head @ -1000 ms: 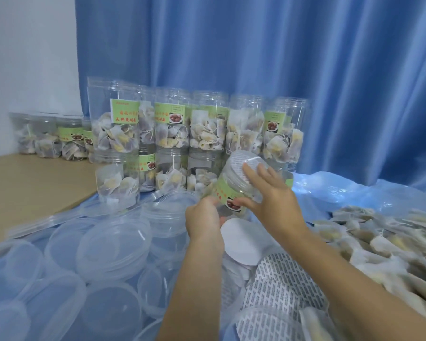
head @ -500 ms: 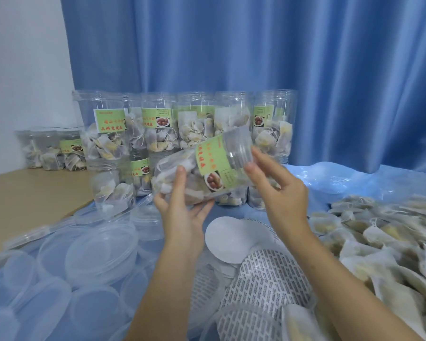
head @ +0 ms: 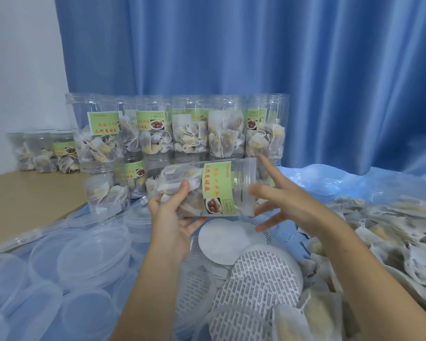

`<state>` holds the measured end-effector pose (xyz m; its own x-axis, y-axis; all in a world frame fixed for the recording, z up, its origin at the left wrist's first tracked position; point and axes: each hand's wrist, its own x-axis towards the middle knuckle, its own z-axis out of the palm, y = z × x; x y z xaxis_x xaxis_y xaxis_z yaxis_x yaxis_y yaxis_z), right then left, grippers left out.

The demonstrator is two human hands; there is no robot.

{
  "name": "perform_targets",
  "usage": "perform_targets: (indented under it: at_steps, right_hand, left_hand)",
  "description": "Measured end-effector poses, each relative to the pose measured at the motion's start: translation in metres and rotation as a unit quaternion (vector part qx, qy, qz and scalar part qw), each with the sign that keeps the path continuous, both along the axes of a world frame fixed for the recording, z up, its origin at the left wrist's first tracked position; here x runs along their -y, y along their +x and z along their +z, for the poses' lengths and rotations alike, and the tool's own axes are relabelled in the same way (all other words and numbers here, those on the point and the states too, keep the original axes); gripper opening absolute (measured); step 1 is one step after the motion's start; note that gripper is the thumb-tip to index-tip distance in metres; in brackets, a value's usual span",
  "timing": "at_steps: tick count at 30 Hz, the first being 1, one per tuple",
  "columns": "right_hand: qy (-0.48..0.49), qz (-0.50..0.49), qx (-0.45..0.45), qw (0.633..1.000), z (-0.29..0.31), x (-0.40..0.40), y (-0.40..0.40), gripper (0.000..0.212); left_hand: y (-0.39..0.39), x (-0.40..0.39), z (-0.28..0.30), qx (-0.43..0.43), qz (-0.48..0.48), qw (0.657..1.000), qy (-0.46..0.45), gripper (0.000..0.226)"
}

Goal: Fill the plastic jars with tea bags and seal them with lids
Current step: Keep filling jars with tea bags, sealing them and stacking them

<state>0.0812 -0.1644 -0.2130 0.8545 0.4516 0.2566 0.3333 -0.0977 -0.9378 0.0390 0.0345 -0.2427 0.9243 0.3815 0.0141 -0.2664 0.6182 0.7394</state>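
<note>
Two hands hold one jar [head: 207,190] sideways: left hand [head: 172,212] in closed grip, right hand [head: 288,203] open-fingered at its mouth.

single head view, looking forward and down, close over hands [head: 231,212] and table [head: 22,193]

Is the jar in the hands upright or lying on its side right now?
On its side. The jar lies horizontal between the left hand and right hand, label text running sideways, mouth end toward the right hand.

A blue curtain [head: 256,70] hangs behind, beside a white wall [head: 17,70], above a tan tabletop [head: 22,193].
</note>
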Motion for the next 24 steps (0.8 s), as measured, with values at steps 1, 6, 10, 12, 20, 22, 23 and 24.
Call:
perform_targets:
  at_steps: [1, 6, 10, 12, 20, 22, 23, 24]
  right_hand:
    - [-0.008, 0.004, 0.015, 1.0, 0.0, 0.002, 0.001, 0.078]
    - [-0.07, 0.043, 0.159, 0.984, 0.005, 0.001, -0.004, 0.093]
    - [-0.094, 0.03, 0.259, 0.961, 0.008, -0.003, -0.009, 0.089]
    - [-0.085, 0.004, 0.235, 0.968, 0.005, -0.003, -0.007, 0.09]
    - [-0.012, -0.04, 0.034, 0.999, 0.005, 0.0, -0.001, 0.086]
    - [-0.025, -0.012, 0.068, 0.997, 0.005, 0.0, -0.001, 0.089]
    - [-0.052, -0.001, 0.121, 0.991, 0.006, 0.0, -0.003, 0.089]
    - [-0.09, 0.009, 0.184, 0.979, 0.008, 0.0, -0.006, 0.088]
  left_hand:
    - [0.0, 0.0, 0.0, -0.002, -0.004, 1.0, 0.008, 0.062]
    - [-0.001, -0.005, 0.003, 0.025, -0.017, 0.999, 0.014, 0.055]
    - [-0.002, -0.003, 0.004, 0.028, -0.033, 0.999, 0.012, 0.076]
    - [-0.001, -0.001, 0.002, 0.023, -0.032, 0.999, 0.009, 0.076]
    - [0.004, 0.002, -0.003, 0.041, -0.013, 0.999, 0.019, 0.053]
    - [0.004, -0.001, -0.001, 0.038, -0.009, 0.999, 0.015, 0.056]
    - [0.004, -0.002, 0.0, 0.035, -0.011, 0.999, 0.014, 0.062]
    - [0.002, -0.002, 0.0, 0.03, -0.02, 0.999, 0.012, 0.069]
